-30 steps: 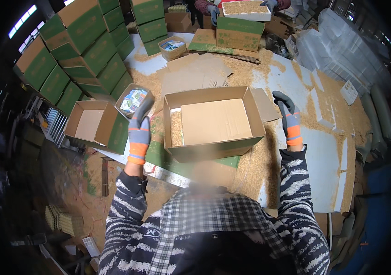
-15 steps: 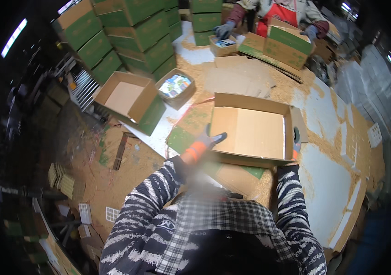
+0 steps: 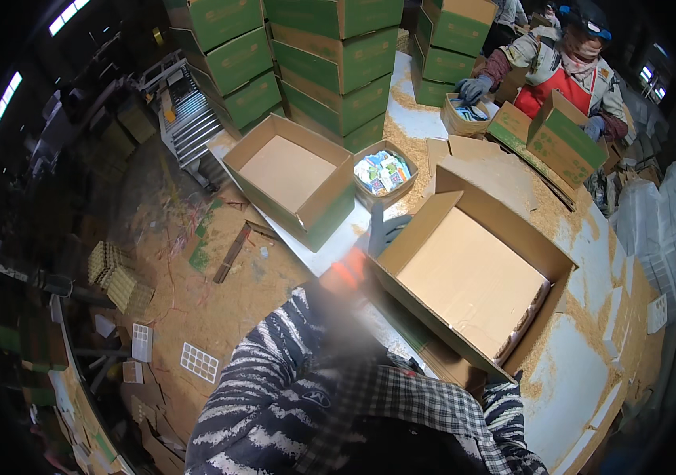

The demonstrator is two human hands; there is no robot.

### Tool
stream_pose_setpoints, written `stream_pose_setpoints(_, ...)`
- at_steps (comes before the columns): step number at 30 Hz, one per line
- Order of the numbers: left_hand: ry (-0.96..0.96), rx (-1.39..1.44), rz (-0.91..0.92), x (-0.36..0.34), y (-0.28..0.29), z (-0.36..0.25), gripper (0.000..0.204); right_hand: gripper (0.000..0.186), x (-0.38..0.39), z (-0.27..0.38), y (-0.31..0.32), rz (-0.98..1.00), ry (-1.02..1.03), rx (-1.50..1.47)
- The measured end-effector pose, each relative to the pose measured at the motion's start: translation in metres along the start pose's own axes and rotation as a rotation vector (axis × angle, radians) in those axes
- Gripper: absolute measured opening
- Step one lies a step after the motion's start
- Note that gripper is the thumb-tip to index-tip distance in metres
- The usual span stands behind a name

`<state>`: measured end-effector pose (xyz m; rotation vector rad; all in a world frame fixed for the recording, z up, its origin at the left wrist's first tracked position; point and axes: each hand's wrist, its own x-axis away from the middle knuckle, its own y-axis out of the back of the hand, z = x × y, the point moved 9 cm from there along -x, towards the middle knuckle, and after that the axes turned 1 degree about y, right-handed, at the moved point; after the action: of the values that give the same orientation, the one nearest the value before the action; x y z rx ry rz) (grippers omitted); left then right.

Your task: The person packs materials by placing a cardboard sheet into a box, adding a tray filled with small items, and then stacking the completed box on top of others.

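Note:
An open, unfilled cardboard box (image 3: 472, 277), brown inside, sits tilted and turned in front of me above the table. My left hand (image 3: 389, 231), in a grey glove with an orange cuff, is at its left outer wall. Some fingers stretch upward and the others go behind the wall, holding the box on that side. My right sleeve (image 3: 504, 400) reaches the near right corner, where the box hides the right hand and its fingers. Beneath the box lies more green and brown cardboard (image 3: 441, 360).
Another open box (image 3: 294, 174) stands at the table's left edge, beside a basket (image 3: 385, 190) of small packets. Tall stacks of green boxes (image 3: 338, 71) rise behind. Across the table, a co-worker (image 3: 559, 79) has a hand in another basket (image 3: 468, 119). A roller conveyor (image 3: 191, 119) is at left.
The box has turned clockwise and tilted. My left hand has moved from its near left rim to the outer wall, and my right hand has gone out of sight. The view has shifted left.

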<state>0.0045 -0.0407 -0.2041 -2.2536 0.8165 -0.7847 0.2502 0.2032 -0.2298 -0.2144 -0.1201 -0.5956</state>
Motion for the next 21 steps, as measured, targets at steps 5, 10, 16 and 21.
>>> stream_pose_setpoints(5,-0.702,-0.088,-0.1,0.089,0.024,-0.191,0.071,0.042,-0.006,-0.032,-0.112,0.129,-0.076,-0.078)
stream_pose_setpoints(10,-1.188,-0.354,-0.89,0.153,0.279,-0.306,0.043,0.047,-0.043,-0.05,-0.224,0.267,-0.071,-0.131)
stream_pose_setpoints(16,-0.733,-0.037,-0.648,0.123,0.504,-0.233,0.05,0.055,-0.09,-0.082,-0.376,0.46,-0.079,-0.242)
stream_pose_setpoints(21,-0.63,-0.035,-0.476,0.098,0.51,-0.204,0.056,0.061,-0.133,-0.103,-0.459,0.523,-0.039,-0.306)
